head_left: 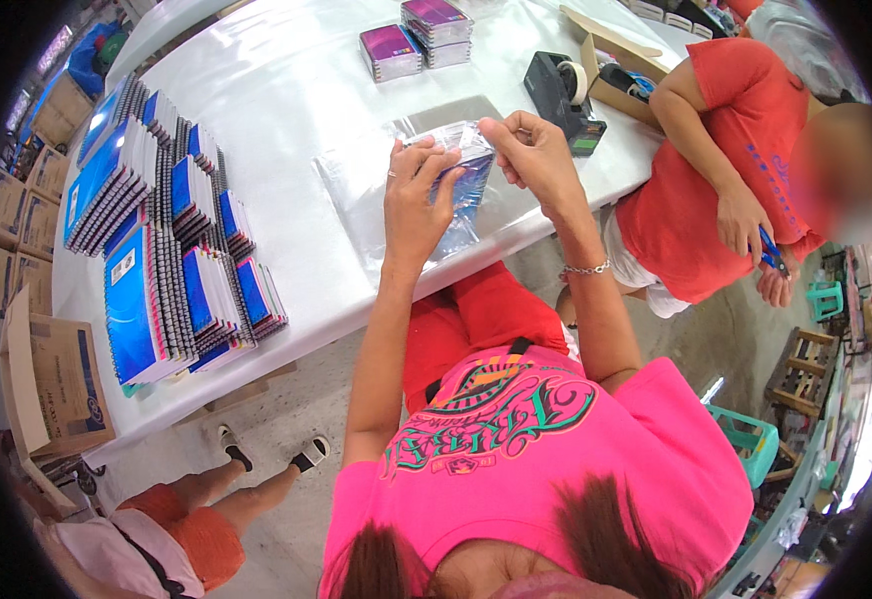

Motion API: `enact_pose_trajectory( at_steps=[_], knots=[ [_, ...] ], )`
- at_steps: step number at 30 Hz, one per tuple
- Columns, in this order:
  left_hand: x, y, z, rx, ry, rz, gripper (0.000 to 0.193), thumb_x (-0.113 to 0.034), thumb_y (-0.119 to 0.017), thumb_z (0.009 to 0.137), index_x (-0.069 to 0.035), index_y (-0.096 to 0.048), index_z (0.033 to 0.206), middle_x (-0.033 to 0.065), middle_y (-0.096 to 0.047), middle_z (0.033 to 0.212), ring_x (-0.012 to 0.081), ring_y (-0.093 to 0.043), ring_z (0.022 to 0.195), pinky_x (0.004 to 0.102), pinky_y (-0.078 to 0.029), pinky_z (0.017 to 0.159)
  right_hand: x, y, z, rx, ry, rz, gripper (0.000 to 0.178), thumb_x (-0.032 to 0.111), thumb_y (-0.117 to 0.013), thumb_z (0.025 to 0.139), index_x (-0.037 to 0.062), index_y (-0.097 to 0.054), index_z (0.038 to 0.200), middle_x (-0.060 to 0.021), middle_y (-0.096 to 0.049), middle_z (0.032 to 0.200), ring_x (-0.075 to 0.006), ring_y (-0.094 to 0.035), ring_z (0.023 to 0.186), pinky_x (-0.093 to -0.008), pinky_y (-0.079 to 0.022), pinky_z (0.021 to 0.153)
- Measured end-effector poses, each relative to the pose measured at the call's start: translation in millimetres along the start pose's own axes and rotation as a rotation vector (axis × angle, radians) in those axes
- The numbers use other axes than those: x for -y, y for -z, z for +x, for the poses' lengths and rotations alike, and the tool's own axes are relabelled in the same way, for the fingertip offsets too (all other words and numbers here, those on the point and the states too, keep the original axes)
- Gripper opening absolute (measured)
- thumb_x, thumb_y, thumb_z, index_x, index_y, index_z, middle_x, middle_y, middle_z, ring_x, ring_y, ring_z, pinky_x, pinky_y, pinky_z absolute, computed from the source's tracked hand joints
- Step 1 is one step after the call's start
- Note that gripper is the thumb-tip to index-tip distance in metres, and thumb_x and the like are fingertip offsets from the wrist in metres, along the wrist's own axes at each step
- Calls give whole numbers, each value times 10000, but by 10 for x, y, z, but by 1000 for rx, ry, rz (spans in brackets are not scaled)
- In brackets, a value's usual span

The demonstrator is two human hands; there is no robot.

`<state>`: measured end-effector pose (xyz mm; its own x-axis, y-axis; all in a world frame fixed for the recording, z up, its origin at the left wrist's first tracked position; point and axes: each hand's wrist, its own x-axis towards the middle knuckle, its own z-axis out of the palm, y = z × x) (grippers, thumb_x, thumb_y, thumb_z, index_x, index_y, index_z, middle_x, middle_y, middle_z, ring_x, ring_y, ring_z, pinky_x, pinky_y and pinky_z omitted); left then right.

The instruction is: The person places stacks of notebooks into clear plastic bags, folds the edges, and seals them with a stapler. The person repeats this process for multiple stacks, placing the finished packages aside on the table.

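A blue notebook pack (471, 190) in a clear plastic bag (468, 140) lies near the front edge of the table, below my two hands. My left hand (418, 200) grips the bag's left side, its bent fingers on the top and its thumb near the blue cover. At the bag's upper right corner, my right hand (536, 155) pinches the film between thumb and forefinger. Whether a strip of tape is in that pinch is too small to see. More clear plastic sheets (351, 200) spread flat beneath the pack.
Stacks of blue spiral notebooks (141, 290) fill the table's left side. Purple notebook packs (392, 52) stand at the back. A black tape dispenser (561, 100) and an open cardboard box (621, 90) sit right. A co-worker in red (726, 170) holds blue-handled cutters (771, 250) close by.
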<state>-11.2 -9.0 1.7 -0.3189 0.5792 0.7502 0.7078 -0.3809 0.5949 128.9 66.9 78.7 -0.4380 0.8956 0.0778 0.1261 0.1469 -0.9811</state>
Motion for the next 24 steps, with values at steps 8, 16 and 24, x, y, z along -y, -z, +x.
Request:
enact_pose_trajectory(
  at_steps=[8,16,24],
  knots=[
    [13,14,-13,-1,-22,16,183,-90,-698,822,-99,-703,1005,70,-622,980,277,-592,1084,511,-320,1107,-115,-125,95,20,-10,-312,334,273,-709,848,6,-594,684,-65,-602,546,-103,-570,457,-259,-433,422],
    [-109,84,37,81,10,122,364,-120,-651,857,-150,-639,1219,73,-584,1045,269,-560,1110,498,-334,1101,-125,-96,-28,15,-62,-221,330,258,-695,873,37,-542,681,-39,-577,542,-84,-530,418,-236,-392,376],
    [34,22,-30,116,-109,254,400,-114,-631,867,-171,-617,1263,92,-556,1055,278,-550,1126,494,-362,1085,-419,-108,-135,-12,2,51,296,256,-719,884,53,-541,761,0,-562,586,-52,-515,445,-197,-368,371]
  ],
)
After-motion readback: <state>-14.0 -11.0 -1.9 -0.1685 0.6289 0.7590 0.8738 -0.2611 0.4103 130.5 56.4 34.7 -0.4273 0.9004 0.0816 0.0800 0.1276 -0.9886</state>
